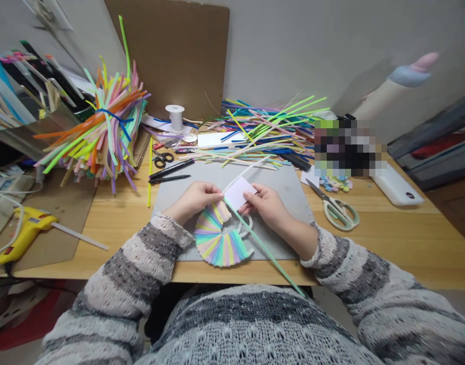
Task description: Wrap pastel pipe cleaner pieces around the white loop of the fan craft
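Note:
My left hand (200, 198) pinches a pale green pipe cleaner (270, 251) near the left edge of a small white card (238, 193). From there the pipe cleaner slants down past the table's front edge. Thumb and fingers of my right hand (268, 205) grip the card by its right side. Just under my left hand lies a curved band of pastel pipe cleaners (222, 248), striped pink, yellow, teal and lilac, with a white curled end (247, 223) at its right. My left fingertips partly hide where pipe cleaner, card and band meet.
A grey mat (289, 197) lies beneath my hands. Loose pipe cleaners (270, 126) pile up behind it. Scissors (337, 208) and a white phone-like object (397, 185) lie right. A tied bundle (111, 121), pens (171, 171) and a yellow glue gun (27, 233) are left.

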